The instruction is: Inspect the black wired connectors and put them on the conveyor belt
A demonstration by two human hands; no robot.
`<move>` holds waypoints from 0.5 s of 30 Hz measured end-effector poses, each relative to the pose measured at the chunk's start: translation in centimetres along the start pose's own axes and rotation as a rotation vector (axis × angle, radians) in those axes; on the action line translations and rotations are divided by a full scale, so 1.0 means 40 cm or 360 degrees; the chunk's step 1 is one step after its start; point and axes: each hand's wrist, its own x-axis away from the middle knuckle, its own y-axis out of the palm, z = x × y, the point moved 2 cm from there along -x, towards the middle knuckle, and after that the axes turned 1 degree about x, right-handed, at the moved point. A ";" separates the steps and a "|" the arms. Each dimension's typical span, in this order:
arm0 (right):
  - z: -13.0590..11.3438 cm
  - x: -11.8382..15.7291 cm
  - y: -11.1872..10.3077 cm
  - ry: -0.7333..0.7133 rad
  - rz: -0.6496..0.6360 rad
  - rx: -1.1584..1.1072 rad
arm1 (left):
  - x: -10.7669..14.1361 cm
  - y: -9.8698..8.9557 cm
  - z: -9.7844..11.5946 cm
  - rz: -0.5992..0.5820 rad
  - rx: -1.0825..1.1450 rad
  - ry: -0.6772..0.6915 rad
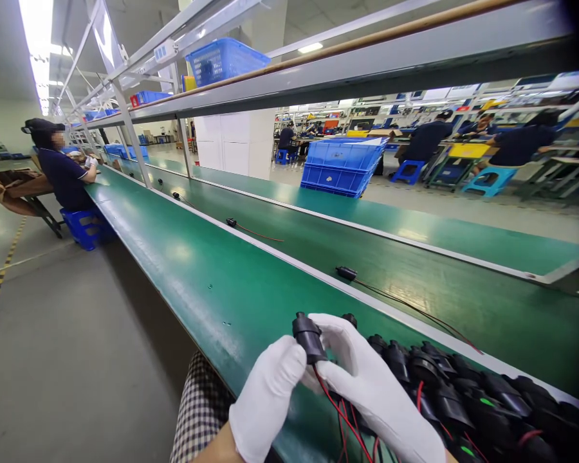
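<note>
Both my gloved hands hold a small black pump (307,337), a cylinder with a short nozzle on top and red and dark wires hanging from its lower end. My left hand (273,389) pinches its left side with thumb and fingers. On its other side, my right hand (371,379) closes around it, thumb low and fingers behind. Beside my right wrist lies a pile of similar black pumps (446,402), some with red wires and green spots showing. Part of another pump (350,319) shows just behind my right fingers.
A green worktop (183,251) runs away to the left. Beyond a pale rail, single wired pumps (346,273) lie on a green belt (289,257). Overhead runs a shelf (328,80) with a blue basket (226,61). Blue crates (340,164) stand behind. A co-worker (62,167) sits far left.
</note>
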 end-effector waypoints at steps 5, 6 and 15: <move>-0.024 0.018 -0.044 -0.0278 -0.0148 0.0388 | 0.012 -0.012 0.008 0.0216 -0.0407 0.0234; -0.029 0.022 -0.050 -0.0328 -0.0154 0.0447 | 0.013 -0.014 0.004 0.0273 -0.0555 0.0345; -0.069 0.043 -0.021 -0.0668 0.0052 0.0860 | 0.019 -0.028 -0.035 0.0256 -0.1001 0.0947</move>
